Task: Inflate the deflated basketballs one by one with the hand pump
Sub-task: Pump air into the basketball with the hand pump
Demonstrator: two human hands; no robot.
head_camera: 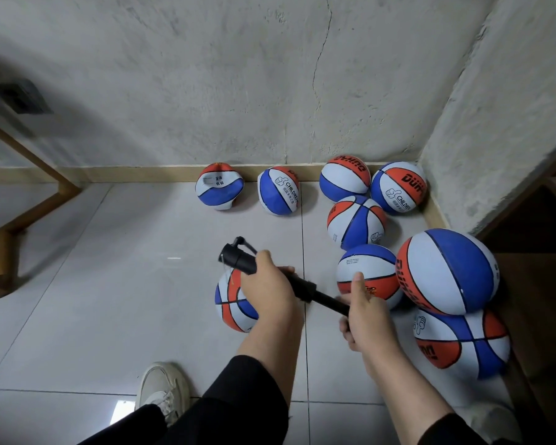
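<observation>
the left hand (268,284) is gripping the hand pump (238,256) barrel; the right hand (363,311) is clutching its handle above a basketball (233,303).

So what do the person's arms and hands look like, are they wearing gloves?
No gloves. Both hands, the left hand and the right hand, are bare, with no rings or watch showing. The black sleeves are pushed up, leaving the forearms bare.

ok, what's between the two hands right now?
Head view: only the pump. Left hand grips its barrel, right hand holds the handle end; the extended black rod spans the gap.
</observation>
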